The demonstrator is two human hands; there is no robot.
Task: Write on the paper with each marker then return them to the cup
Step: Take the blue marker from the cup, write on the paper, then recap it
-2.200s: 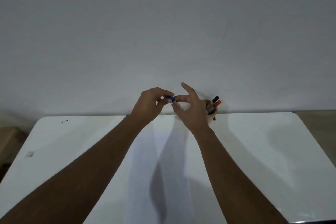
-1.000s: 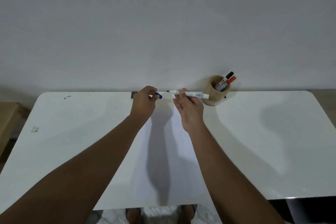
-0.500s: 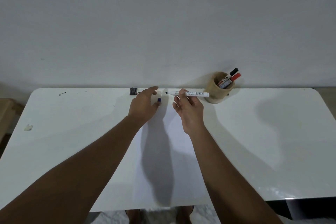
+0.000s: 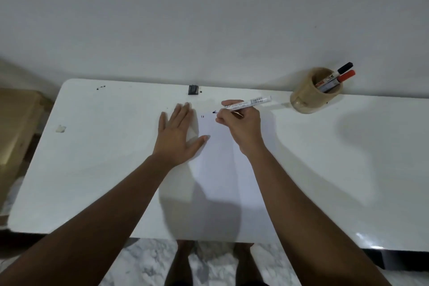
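Paper (image 4: 222,169) lies flat on the white table (image 4: 348,169), running from the near edge toward the far side, roughly in the middle of the tabletop. In the head view, the left hand (image 4: 178,137) rests palm down with its fingers spread, lying over the far left part of the sheet and the table just beside it; it holds nothing. The right hand (image 4: 241,123) is closed around a white marker (image 4: 246,104), pinching its barrel between thumb and fingers. That marker is tilted, its dark uncapped tip pointing left and down toward the far end of the sheet, its tail end pointing right toward the cup; whether the tip touches the sheet cannot be told. Two tiny dark marks (image 4: 202,116) show on the sheet just left of the tip, between the two hands.

At the far right of the table, close to the wall (image 4: 209,18), stands a tan cup (image 4: 304,97). Inside it lean a black-capped marker (image 4: 341,69) and a red-capped marker (image 4: 343,76), both tilted to the right with their caps sticking out past the rim. A small dark object (image 4: 193,89) sits at the far edge of the table, beyond the left hand. A pale scrap (image 4: 61,128) lies near the left edge, and a few dark specks (image 4: 100,87) dot the far left corner. Marbled floor (image 4: 144,262) shows below the near edge.
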